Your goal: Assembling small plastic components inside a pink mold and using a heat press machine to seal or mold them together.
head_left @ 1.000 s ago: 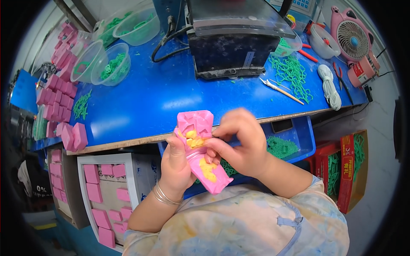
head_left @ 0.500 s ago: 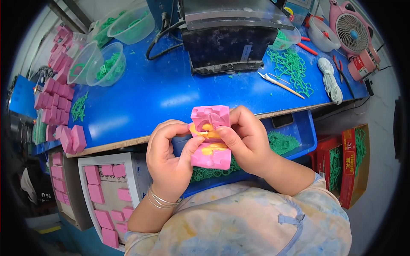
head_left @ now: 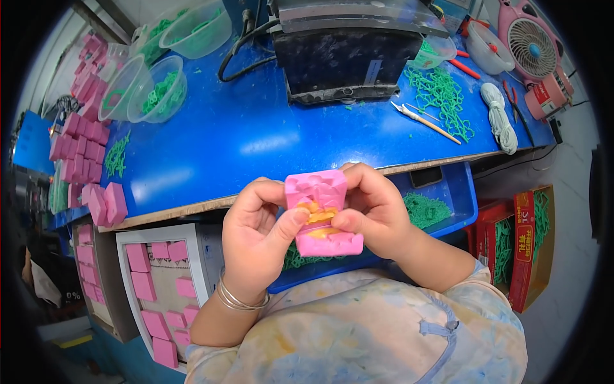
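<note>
Both hands hold a pink rubber mould (head_left: pixel 316 184) in front of my chest, beyond the front edge of the blue table. It is spread apart into two facing parts, with yellow material (head_left: pixel 322 216) in the gap. My left hand (head_left: pixel 256 233) grips the left side, its thumb pressed near the yellow material. On the opposite side my right hand (head_left: pixel 378 221) has its thumb at the gap and its fingers behind the upper part. The fingers behind the mould are partly hidden.
Pink blocks (head_left: pixel 80 144) are piled at the left. Plastic tubs (head_left: pixel 157 89) hold green pieces; a black machine (head_left: pixel 345 70) stands at the back. A wooden-handled tool (head_left: pixel 427 123), white cord (head_left: pixel 499 118) and pink fan (head_left: pixel 531 48) lie rightward. Under the table edge sits a blue tray (head_left: pixel 465 198).
The mould's upper part has tipped and sits slightly lower, while its lower part has shifted right. My right thumb has moved down toward the lower part. The view has shifted slightly.
</note>
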Motion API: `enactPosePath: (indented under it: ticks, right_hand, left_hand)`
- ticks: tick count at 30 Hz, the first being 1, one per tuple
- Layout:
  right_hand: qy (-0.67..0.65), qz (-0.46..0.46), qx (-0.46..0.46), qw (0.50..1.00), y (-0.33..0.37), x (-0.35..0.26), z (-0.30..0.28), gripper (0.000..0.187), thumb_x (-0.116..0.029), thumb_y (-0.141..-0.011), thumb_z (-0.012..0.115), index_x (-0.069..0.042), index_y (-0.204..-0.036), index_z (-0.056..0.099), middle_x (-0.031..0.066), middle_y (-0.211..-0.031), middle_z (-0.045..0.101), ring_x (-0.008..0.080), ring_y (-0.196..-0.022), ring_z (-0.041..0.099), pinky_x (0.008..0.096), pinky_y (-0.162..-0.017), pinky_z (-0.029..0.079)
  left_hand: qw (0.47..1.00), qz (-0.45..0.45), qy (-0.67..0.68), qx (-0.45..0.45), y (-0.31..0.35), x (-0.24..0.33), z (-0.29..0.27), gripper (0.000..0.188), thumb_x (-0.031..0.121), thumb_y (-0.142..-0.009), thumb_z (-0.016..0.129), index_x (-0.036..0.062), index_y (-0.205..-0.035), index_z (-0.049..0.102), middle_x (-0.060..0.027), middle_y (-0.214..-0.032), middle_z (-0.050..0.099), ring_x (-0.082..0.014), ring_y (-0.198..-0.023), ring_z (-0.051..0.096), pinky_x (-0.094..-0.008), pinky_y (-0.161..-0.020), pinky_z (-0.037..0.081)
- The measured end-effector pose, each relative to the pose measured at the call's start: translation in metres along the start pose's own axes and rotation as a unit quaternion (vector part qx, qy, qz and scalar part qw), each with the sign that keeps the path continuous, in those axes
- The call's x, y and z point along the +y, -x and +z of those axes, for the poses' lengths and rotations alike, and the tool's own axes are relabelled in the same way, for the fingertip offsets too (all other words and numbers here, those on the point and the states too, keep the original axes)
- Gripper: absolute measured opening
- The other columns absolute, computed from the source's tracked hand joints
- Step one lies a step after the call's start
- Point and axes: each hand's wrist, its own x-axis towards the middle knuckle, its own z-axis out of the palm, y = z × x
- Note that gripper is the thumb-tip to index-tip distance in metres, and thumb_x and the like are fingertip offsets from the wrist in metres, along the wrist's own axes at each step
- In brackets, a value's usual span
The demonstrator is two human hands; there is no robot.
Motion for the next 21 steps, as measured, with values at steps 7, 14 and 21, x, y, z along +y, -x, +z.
enactPosePath:
  ticks: [7, 14, 21]
  right_hand:
    - [0.076, 0.041, -0.024, 0.996, 0.001, -0.007, -0.004, 0.014, -0.004, -0.080, 0.065, -0.001, -0.091, 0.056, 0.0070, -0.091, 0.054, 0.0137, -0.085, 0.056, 0.0272, -0.073, 0.048]
    - [0.255, -0.117, -0.084, 0.956, -0.005, -0.007, -0.011, 0.017, -0.006, -0.073, 0.068, -0.002, -0.085, 0.057, 0.0065, -0.078, 0.056, 0.0213, -0.071, 0.052, 0.0311, -0.063, 0.041]
    - [0.209, -0.058, -0.055, 0.975, -0.003, -0.006, -0.009, 0.018, -0.004, -0.076, 0.066, -0.001, -0.091, 0.058, 0.0068, -0.079, 0.057, 0.0173, -0.077, 0.056, 0.0279, -0.068, 0.047]
  left_hand:
    - [0.995, -0.091, 0.033, 0.033, -0.007, 0.011, 0.006, 0.022, 0.000, -0.080, 0.064, -0.0026, -0.098, 0.052, -0.0056, -0.092, 0.056, -0.0115, -0.088, 0.054, -0.0260, -0.079, 0.045]
    - [0.992, -0.093, 0.085, -0.025, -0.002, 0.003, 0.002, 0.018, -0.004, -0.081, 0.061, -0.0027, -0.098, 0.054, -0.0066, -0.095, 0.055, -0.0115, -0.088, 0.054, -0.0244, -0.077, 0.046]
    - [0.983, 0.034, -0.172, -0.047, -0.007, 0.009, 0.001, 0.019, -0.009, -0.073, 0.064, -0.0032, -0.090, 0.058, -0.0078, -0.090, 0.054, -0.0138, -0.080, 0.054, -0.0242, -0.073, 0.045]
